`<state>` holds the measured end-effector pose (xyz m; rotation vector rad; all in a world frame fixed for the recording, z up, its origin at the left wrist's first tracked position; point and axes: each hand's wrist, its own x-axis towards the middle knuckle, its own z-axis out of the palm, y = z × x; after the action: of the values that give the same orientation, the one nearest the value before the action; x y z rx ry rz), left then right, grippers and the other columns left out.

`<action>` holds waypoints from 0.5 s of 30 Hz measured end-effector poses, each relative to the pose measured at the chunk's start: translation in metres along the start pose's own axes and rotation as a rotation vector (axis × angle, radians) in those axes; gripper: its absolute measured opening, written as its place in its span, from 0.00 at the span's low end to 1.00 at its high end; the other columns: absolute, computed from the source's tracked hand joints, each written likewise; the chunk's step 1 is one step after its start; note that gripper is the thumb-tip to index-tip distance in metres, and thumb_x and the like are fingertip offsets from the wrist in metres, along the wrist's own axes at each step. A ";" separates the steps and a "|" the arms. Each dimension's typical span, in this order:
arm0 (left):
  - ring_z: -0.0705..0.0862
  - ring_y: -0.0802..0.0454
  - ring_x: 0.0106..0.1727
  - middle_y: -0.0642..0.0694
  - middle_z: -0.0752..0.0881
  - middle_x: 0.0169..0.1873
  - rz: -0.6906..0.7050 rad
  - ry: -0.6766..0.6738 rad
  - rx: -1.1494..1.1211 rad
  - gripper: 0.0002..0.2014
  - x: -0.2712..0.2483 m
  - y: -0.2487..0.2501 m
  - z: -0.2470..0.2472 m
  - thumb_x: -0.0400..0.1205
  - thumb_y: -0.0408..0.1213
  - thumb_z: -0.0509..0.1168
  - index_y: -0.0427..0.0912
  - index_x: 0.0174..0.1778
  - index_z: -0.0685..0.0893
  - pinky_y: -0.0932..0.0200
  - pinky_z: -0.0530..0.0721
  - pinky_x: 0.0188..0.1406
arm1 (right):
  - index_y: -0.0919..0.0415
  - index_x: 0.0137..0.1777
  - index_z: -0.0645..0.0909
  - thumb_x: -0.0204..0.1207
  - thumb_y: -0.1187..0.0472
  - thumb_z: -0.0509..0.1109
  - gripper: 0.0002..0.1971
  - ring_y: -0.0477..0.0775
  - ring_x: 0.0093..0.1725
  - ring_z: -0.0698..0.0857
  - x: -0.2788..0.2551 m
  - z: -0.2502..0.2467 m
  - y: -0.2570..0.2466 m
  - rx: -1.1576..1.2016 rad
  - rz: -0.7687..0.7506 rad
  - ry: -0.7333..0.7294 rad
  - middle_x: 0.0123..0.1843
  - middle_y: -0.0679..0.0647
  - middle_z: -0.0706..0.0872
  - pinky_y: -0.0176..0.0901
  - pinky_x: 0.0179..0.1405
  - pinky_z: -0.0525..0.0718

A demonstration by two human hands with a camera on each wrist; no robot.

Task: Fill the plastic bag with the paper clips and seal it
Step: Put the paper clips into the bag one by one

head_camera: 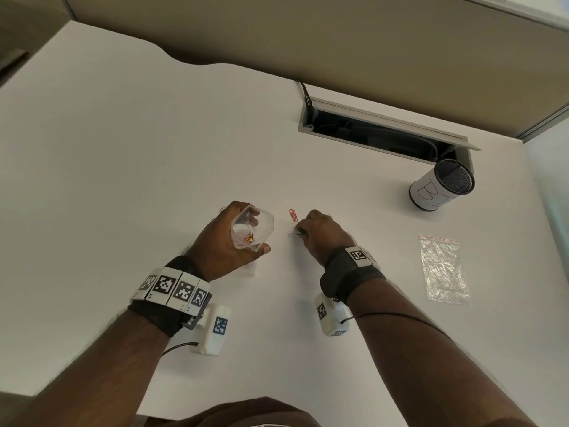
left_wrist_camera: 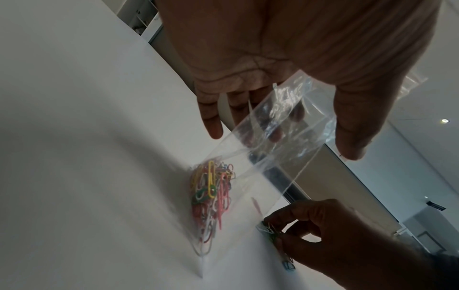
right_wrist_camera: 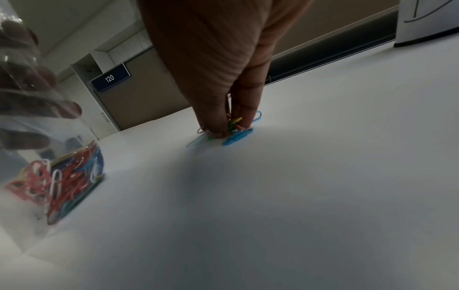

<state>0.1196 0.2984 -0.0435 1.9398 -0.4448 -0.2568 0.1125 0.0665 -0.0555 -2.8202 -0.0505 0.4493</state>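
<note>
My left hand point(head_camera: 229, 238) holds a small clear plastic bag point(head_camera: 251, 228) upright, its mouth open and its bottom resting on the white table. Several coloured paper clips point(left_wrist_camera: 211, 196) fill the lower part of the bag point(left_wrist_camera: 261, 157), also seen in the right wrist view as a heap point(right_wrist_camera: 62, 182) behind the clear plastic point(right_wrist_camera: 37, 117). Just right of the bag, my right hand point(head_camera: 320, 234) pinches a small bunch of clips point(right_wrist_camera: 234, 123) on the table. Blue clips point(right_wrist_camera: 237, 136) lie under its fingertips. One red clip point(head_camera: 293, 215) lies loose beside it.
A second clear plastic bag point(head_camera: 443, 269) lies flat at the right. A mesh pen cup wrapped in paper point(head_camera: 441, 184) stands at the back right, next to an open cable slot point(head_camera: 381, 131) in the white table point(head_camera: 154, 149).
</note>
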 end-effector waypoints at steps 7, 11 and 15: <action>0.81 0.64 0.60 0.54 0.84 0.53 -0.004 0.001 -0.006 0.34 0.001 0.002 0.000 0.61 0.59 0.74 0.49 0.60 0.75 0.82 0.71 0.53 | 0.61 0.54 0.84 0.78 0.65 0.62 0.11 0.64 0.56 0.81 -0.008 -0.003 0.010 0.027 0.018 0.042 0.54 0.59 0.84 0.55 0.52 0.83; 0.81 0.63 0.61 0.55 0.83 0.53 -0.010 0.001 -0.001 0.34 0.000 0.002 0.000 0.61 0.60 0.74 0.50 0.60 0.75 0.77 0.73 0.54 | 0.62 0.55 0.86 0.77 0.66 0.65 0.11 0.58 0.57 0.84 -0.010 -0.011 0.017 0.224 0.140 0.135 0.56 0.59 0.88 0.38 0.57 0.78; 0.81 0.62 0.61 0.54 0.83 0.53 -0.012 0.002 -0.004 0.34 0.000 0.003 0.000 0.61 0.60 0.74 0.49 0.60 0.75 0.71 0.74 0.56 | 0.60 0.51 0.89 0.74 0.66 0.70 0.09 0.51 0.49 0.87 -0.012 -0.025 0.025 0.444 0.261 0.248 0.51 0.54 0.91 0.25 0.47 0.76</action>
<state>0.1194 0.2972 -0.0408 1.9395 -0.4315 -0.2635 0.1088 0.0348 -0.0363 -2.4237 0.4191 0.1355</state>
